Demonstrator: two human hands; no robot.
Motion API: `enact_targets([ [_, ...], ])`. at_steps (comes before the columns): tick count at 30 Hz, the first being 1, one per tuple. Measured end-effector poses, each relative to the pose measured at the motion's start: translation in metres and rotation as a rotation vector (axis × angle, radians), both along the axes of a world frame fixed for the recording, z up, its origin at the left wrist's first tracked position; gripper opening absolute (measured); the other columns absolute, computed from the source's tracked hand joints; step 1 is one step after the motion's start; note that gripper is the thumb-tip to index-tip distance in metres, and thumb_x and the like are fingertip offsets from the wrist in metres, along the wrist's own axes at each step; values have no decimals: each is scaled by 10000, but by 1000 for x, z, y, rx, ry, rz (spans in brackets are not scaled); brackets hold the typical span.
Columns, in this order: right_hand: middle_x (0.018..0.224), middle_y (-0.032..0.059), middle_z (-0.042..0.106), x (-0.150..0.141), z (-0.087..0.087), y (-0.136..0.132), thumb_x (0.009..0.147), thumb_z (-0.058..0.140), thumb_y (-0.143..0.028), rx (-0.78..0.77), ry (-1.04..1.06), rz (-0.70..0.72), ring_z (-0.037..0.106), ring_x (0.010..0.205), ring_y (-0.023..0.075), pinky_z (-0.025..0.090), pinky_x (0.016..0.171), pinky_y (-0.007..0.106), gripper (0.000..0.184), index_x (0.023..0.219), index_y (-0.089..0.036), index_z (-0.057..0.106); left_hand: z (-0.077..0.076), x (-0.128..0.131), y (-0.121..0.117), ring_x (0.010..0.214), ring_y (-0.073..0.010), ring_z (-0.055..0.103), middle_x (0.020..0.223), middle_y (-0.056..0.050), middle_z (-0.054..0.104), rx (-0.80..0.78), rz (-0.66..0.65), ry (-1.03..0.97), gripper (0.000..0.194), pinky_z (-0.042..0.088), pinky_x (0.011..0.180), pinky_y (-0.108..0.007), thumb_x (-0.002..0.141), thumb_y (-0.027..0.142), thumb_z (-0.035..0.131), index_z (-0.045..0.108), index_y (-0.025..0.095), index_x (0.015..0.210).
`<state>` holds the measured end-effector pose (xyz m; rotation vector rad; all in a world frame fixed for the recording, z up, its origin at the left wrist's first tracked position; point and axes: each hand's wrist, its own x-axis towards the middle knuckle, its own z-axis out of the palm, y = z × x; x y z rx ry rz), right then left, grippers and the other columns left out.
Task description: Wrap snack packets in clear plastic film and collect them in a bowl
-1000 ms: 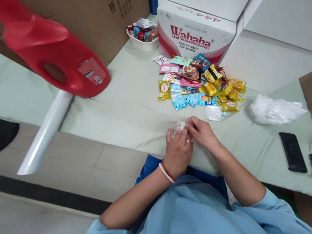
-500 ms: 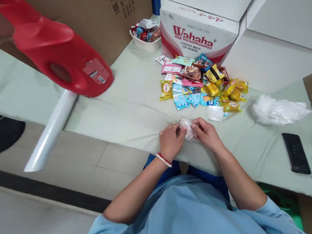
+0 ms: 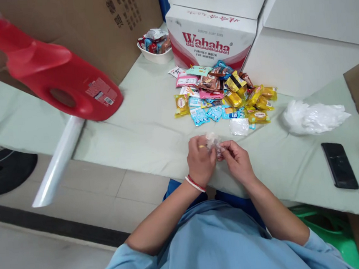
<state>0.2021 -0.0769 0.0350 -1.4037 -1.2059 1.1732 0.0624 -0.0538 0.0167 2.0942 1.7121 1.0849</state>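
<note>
Near the table's front edge, a small crumpled clear plastic bag [image 3: 213,140] is between my two hands. My left hand [image 3: 200,160] has its fingers curled round the bag's left side, and a bit of yellow shows among them. With thumb and fingers pinched, my right hand [image 3: 236,159] grips the bag's right edge. What the bag contains, if anything, I cannot make out. Just beyond the hands lies a flat white square packet [image 3: 239,126]. Behind it spreads a pile of wrapped snacks [image 3: 213,91] in yellow, blue, pink and brown.
A white bowl of snacks [image 3: 157,57] stands by the Wahaha carton [image 3: 211,35]. On the left lie a red jug-shaped bottle [image 3: 64,81] and a plastic film roll [image 3: 59,161] overhanging the edge. A white plastic bag bundle [image 3: 316,117] and a black phone [image 3: 340,165] rest on the right.
My left hand has turned and curled more tightly over the plastic bag, which is now more bunched up. The whole view has shifted slightly.
</note>
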Motion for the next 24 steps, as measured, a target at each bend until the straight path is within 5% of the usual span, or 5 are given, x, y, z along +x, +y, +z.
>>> enact_targets([
  [5,889,52,702,6,-4,-8,967,497,-652,-133,119,-64,661,775,219,594,697,355,420,984,-246,607,9,11,-11,1288,-324,572,1290,-211,649,107,-199,304,409,418,1069,-528,989,163,489,537,153,1395],
  [9,978,89,722,14,-8,-13,943,423,-781,-204,273,-86,696,864,251,609,751,387,583,1035,-234,602,5,8,-23,1407,-367,494,1392,-249,599,118,-370,229,626,382,1157,-597,881,177,530,447,101,1496],
  [17,923,26,696,36,-22,-19,912,658,-617,-153,170,-120,658,893,216,578,829,347,410,1084,-246,624,8,16,-32,1555,-349,355,1502,-240,529,102,-717,51,809,370,1216,-639,822,152,520,312,125,1603],
  [20,908,18,688,67,-7,-28,920,656,-589,-133,142,-223,659,829,201,587,772,335,362,1059,-257,615,15,4,-24,1520,-311,420,1468,-203,569,105,-832,-20,754,453,1185,-563,869,98,514,331,179,1596],
  [24,1014,9,693,170,36,-30,870,741,-446,239,85,-689,698,895,187,598,794,349,282,1022,-273,577,4,-36,-8,1390,-316,555,1397,-172,603,99,-632,119,584,531,1111,-522,925,93,565,481,233,1486],
])
